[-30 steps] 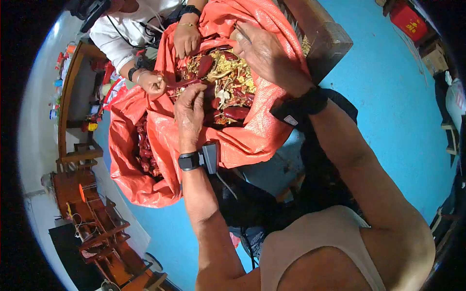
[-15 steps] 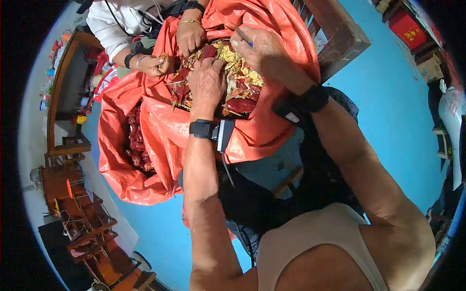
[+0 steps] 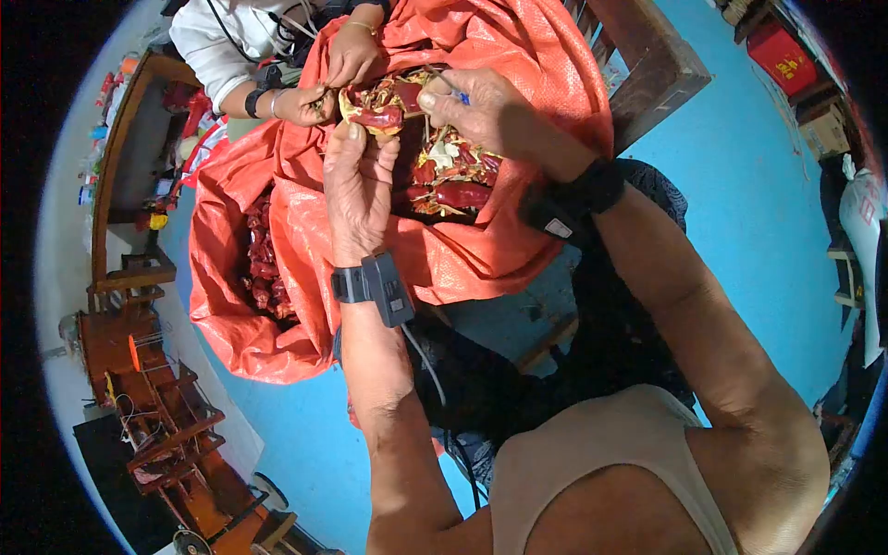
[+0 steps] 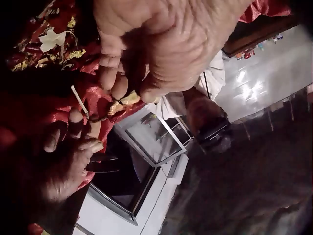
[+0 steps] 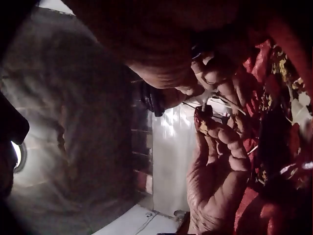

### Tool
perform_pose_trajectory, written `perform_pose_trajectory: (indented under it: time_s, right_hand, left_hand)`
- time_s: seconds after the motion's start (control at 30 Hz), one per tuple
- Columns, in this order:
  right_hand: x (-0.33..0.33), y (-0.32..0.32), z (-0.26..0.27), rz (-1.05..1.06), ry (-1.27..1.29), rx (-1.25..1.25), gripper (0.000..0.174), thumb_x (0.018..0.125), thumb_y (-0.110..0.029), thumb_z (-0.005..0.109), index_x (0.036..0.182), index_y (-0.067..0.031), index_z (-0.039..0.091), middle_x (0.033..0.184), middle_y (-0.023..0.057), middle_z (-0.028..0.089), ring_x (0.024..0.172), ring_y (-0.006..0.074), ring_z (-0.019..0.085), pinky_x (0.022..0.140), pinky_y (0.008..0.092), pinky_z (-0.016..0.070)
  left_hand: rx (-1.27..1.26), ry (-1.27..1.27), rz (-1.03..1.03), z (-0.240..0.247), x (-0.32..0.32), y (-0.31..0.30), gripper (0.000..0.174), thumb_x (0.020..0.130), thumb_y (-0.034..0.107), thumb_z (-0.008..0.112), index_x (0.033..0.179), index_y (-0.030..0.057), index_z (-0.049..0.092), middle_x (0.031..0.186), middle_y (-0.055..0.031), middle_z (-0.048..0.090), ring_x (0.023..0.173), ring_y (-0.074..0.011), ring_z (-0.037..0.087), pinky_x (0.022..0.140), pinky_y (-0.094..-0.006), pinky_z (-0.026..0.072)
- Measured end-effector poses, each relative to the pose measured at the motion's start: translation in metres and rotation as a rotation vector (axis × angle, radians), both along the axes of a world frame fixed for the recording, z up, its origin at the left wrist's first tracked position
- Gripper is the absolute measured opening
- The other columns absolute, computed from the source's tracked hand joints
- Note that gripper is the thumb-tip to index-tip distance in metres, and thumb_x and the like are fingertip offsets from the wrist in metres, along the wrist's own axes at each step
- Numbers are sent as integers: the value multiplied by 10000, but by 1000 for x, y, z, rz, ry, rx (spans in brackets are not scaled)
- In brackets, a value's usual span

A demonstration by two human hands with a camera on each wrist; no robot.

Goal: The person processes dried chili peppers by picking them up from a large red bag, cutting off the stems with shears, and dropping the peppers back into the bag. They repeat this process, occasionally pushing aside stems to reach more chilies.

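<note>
Head view showed a red pepper [image 3: 377,118] pinched in the left hand [image 3: 359,185], over an open red sack [image 3: 499,261]. Right hand [image 3: 486,109], near it, grasped a thin tool [image 3: 450,84]. Another person's hands [image 3: 351,54] were beyond the left hand; a wooden frame [image 3: 652,69], beyond the right.

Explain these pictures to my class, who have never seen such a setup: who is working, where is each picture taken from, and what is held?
There is no robot. A person wears wrist cameras and a head camera. The head picture looks down; each wrist picture shows that hand's work. The left hand pinches a red pod; the right hand grips a thin tool. More pods lie in a red sack. Another person's hands are beside it.
</note>
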State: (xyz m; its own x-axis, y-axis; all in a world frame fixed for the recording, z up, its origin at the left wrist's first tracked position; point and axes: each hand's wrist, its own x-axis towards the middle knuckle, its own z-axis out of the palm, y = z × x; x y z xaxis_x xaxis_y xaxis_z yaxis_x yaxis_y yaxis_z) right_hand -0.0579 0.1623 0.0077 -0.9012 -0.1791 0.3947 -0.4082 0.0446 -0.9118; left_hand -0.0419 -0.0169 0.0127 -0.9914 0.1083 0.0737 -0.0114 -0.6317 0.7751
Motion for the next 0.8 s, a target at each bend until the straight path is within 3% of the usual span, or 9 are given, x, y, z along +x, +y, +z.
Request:
perform_pose_trajectory:
  time_s: [0.17,0.33,0.37,0.4,0.43,0.47,0.53,0.7,0.8]
  right_hand:
    - [10,-7,1,140,-166,15,302,820,-295,562,669,-38,517,524,23,459,491,114,453,475,300,376]
    - [7,-9,-5,87,113,121,184,843,-184,560,776,-13,573,576,16,492,544,75,437,497,254,378]
    - [9,-8,-2,88,115,122,184,843,-184,560,776,-13,573,576,16,492,544,75,437,497,254,378]
    - [10,-7,1,63,152,189,189,809,-191,570,757,-9,567,563,75,490,525,159,474,496,309,388]
    - [13,-7,1,38,185,256,197,774,-198,581,738,-5,561,550,135,487,506,244,510,495,365,399]
    - [12,-8,-3,40,179,257,197,774,-198,581,738,-5,561,550,135,487,506,244,510,495,365,399]
    - [9,-12,-6,14,441,234,180,760,-179,579,768,1,583,585,169,517,540,327,527,514,397,412]
    - [11,-13,-9,91,491,291,180,753,-183,586,769,-4,589,600,179,519,546,334,534,520,409,418]
    - [13,-11,-3,150,428,280,169,744,-179,594,751,-11,577,591,168,511,542,335,528,503,412,414]
  left_hand:
    - [-40,51,-17,1,4,3,172,851,133,554,996,46,523,963,-62,594,858,-164,595,730,-278,520]
    - [-62,22,-3,0,8,2,212,853,128,552,1038,37,506,1009,-68,574,905,-159,570,773,-275,491]
    - [-270,77,160,1,9,5,255,853,133,553,1078,30,489,1053,-78,552,929,-163,552,795,-277,470]
    - [-478,130,323,4,12,7,299,853,139,554,1117,23,473,1097,-88,530,952,-168,534,818,-278,448]
    - [-816,391,420,6,16,7,394,841,145,563,1188,18,427,1165,-109,484,1013,-181,487,828,-288,425]
    - [-1167,615,501,10,21,5,438,793,147,604,1185,30,444,1176,-132,475,1060,-245,465,868,-352,397]
    - [-1591,1052,436,19,24,3,442,751,147,616,1152,32,472,1140,-154,486,1078,-312,442,907,-404,346]
    - [-1547,817,249,0,32,-2,262,822,151,538,1045,15,517,976,-182,553,943,-348,502,855,-414,365]
    - [-1461,797,190,0,33,-5,245,867,192,514,1030,8,518,908,-155,566,835,-297,555,741,-343,440]
